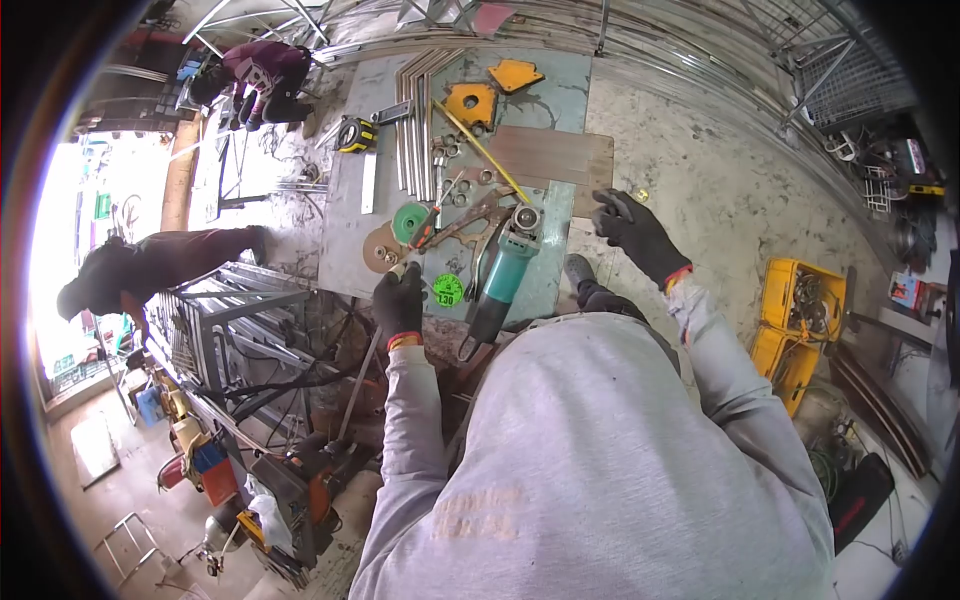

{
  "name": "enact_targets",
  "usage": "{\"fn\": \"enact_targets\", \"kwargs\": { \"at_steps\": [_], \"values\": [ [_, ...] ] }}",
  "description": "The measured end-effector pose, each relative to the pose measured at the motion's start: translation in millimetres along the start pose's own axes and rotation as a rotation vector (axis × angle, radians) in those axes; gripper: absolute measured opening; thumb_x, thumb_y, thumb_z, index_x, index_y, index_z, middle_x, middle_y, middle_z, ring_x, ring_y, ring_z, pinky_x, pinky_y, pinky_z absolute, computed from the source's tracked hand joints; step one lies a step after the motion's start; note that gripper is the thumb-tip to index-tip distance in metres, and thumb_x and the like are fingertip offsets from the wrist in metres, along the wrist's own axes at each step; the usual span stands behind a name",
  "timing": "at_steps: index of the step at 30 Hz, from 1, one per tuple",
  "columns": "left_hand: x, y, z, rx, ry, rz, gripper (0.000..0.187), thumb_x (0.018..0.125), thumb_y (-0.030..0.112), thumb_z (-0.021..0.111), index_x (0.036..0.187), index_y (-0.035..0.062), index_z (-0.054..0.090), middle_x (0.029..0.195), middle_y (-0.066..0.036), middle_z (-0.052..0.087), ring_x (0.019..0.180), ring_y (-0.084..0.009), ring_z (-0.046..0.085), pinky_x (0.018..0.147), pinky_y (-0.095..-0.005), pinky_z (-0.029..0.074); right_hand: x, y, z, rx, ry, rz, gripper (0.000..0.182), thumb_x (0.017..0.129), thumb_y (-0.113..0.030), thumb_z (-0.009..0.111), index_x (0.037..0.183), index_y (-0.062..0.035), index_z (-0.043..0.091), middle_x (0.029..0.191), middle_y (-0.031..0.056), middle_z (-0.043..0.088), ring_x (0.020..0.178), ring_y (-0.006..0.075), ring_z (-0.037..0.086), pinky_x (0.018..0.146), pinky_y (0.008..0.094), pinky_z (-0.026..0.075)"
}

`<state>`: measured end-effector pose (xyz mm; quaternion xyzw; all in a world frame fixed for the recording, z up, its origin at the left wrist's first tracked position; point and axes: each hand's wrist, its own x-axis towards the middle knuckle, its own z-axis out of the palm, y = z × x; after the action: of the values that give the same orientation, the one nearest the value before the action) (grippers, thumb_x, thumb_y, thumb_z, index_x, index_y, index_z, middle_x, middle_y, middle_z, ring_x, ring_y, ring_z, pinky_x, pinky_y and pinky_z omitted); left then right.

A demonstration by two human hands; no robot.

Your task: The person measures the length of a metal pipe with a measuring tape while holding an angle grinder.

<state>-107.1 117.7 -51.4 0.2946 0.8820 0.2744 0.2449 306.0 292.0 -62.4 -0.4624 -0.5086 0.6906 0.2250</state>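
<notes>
My left hand [400,303], in a dark glove, is closed at the table's near edge, beside a round green label [447,290]; what its fingers hold is too small to make out. My right hand [637,238], also gloved, hovers past the table's right side with its fingers loosely apart and nothing visible in them. Between the hands lies a teal angle grinder [507,272]. Left of it are a green disc [409,223], a brown disc [382,247] and red-handled pliers [425,228]. A yellow measuring strip [485,153] runs diagonally above, near several metal rings.
Metal bars [413,135], orange magnetic holders [470,104] and a tape measure [355,135] lie on the metal table [345,225]. Two people [262,80] are at the left. Yellow crates [795,300] stand right; steel frames [215,325] crowd the lower left.
</notes>
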Motion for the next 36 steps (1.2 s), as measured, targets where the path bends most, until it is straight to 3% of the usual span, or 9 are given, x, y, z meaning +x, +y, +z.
{"fn": "enact_targets", "kwargs": {
  "at_steps": [3, 5, 8, 11, 13, 17, 21, 32, 36],
  "values": [
    [0, 10, -3, 0.119, 0.021, -0.018, 0.05, 0.101, 0.046, 0.071, 0.091, -0.0034, 0.075, 0.078, -0.022, 0.076, 0.068, -0.0367, 0.076, 0.068, -0.0481, 0.057, 12, -36, 28, 0.007, -0.051, 0.048, 0.051, 0.111, -0.034, 0.065, 0.154, -0.0077, 0.059, 0.118, 0.0064, 0.073, 0.09, 0.0117, 0.071, 0.075, 0.028, 0.057],
    [-20, 28, -13, 0.289, 0.23, 0.172, 0.052, 0.102, 0.049, 0.071, 0.089, -0.0009, 0.074, 0.082, -0.022, 0.077, 0.077, -0.0433, 0.076, 0.07, -0.0507, 0.056, 21, -46, 42, -0.033, -0.098, 0.143, 0.049, 0.113, -0.042, 0.059, 0.149, -0.009, 0.061, 0.112, 0.0088, 0.074, 0.077, 0.0148, 0.071, 0.067, 0.0318, 0.06],
    [-63, 31, -25, 0.188, 0.016, 0.33, 0.048, 0.103, 0.049, 0.071, 0.094, 0.0017, 0.074, 0.087, -0.023, 0.077, 0.085, -0.0454, 0.076, 0.072, -0.0509, 0.056, 40, -55, 57, -0.152, -0.168, 0.311, 0.053, 0.114, -0.05, 0.055, 0.146, -0.0085, 0.061, 0.106, 0.01, 0.075, 0.07, 0.0174, 0.072, 0.061, 0.0343, 0.06],
    [-97, -14, -17, 0.409, -0.35, 0.165, 0.043, 0.103, 0.044, 0.072, 0.104, 0.0008, 0.074, 0.09, -0.025, 0.076, 0.086, -0.0419, 0.076, 0.074, -0.049, 0.055, 46, -68, 74, -0.295, -0.19, 0.309, 0.063, 0.11, -0.06, 0.056, 0.141, -0.0056, 0.063, 0.102, 0.0105, 0.075, 0.067, 0.0196, 0.073, 0.059, 0.0361, 0.06],
    [-120, -25, -3, -0.009, -0.564, 0.212, 0.045, 0.102, 0.04, 0.075, 0.107, -0.0038, 0.072, 0.083, -0.021, 0.074, 0.078, -0.0303, 0.074, 0.073, -0.0458, 0.054, 51, -73, 77, -0.42, -0.226, 0.291, 0.076, 0.104, -0.072, 0.058, 0.134, -0.0026, 0.066, 0.098, 0.0112, 0.075, 0.066, 0.0221, 0.074, 0.06, 0.0372, 0.061],
    [-126, 0, -5, -0.061, -0.629, 0.129, 0.043, 0.102, 0.039, 0.076, 0.105, -0.0042, 0.071, 0.076, -0.005, 0.067, 0.074, -0.0138, 0.06, 0.067, -0.0401, 0.051, 58, -86, 88, -0.627, -0.163, 0.326, 0.065, 0.104, -0.067, 0.06, 0.105, -0.0041, 0.076, 0.081, 0.0098, 0.075, 0.06, 0.0197, 0.071, 0.053, 0.035, 0.054],
    [-120, -8, -6, -0.099, -0.671, 0.069, 0.046, 0.101, 0.042, 0.076, 0.103, -0.0033, 0.072, 0.077, -0.006, 0.068, 0.069, -0.0139, 0.061, 0.063, -0.0394, 0.05, 64, -98, 86, -0.88, -0.181, 0.21, 0.056, 0.102, -0.055, 0.066, 0.089, -0.0014, 0.075, 0.073, 0.0088, 0.073, 0.057, 0.0199, 0.07, 0.052, 0.0356, 0.053],
    [-123, 7, -2, -0.302, -0.868, -0.284, 0.054, 0.099, 0.044, 0.077, 0.114, -0.0077, 0.078, 0.097, -0.01, 0.077, 0.087, -0.0176, 0.07, 0.082, -0.0342, 0.054, 43, -84, 74, -0.385, -0.196, 0.367, 0.047, 0.103, -0.053, 0.069, 0.106, -0.0063, 0.075, 0.083, 0.0072, 0.074, 0.059, 0.0148, 0.067, 0.05, 0.0318, 0.051],
    [-119, -33, 22, -0.32, -0.859, -0.177, 0.051, 0.096, 0.042, 0.078, 0.111, -0.0065, 0.079, 0.093, -0.011, 0.076, 0.084, -0.0171, 0.069, 0.077, -0.034, 0.054, 38, -76, 63, -0.381, -0.23, 0.303, 0.047, 0.104, -0.052, 0.068, 0.11, -0.0062, 0.075, 0.088, 0.007, 0.075, 0.062, 0.0134, 0.068, 0.054, 0.0308, 0.055]
  ]
}}
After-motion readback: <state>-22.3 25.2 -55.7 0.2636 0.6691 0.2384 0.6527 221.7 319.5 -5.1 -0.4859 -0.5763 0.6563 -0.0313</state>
